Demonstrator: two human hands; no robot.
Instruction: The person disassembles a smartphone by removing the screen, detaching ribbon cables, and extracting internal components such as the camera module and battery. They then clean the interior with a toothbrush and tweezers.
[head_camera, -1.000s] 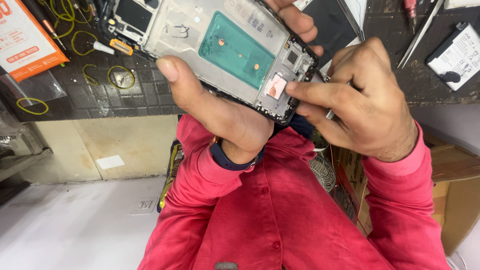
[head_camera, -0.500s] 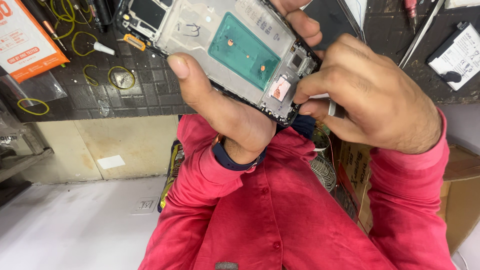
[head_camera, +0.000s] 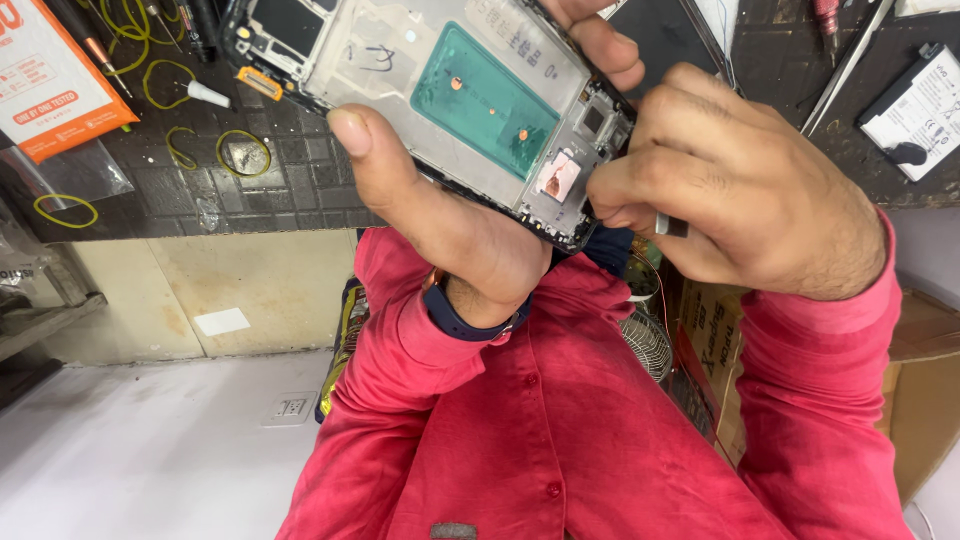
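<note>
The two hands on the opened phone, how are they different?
The left hand grips the opened phone around its edge, thumb laid flat across the frame; the right hand is curled at the phone's end, pinching a thin metal tool. The left hand has a dark watch band at the wrist; the right wrist shows only sleeve. Both come out of red sleeves.
</note>
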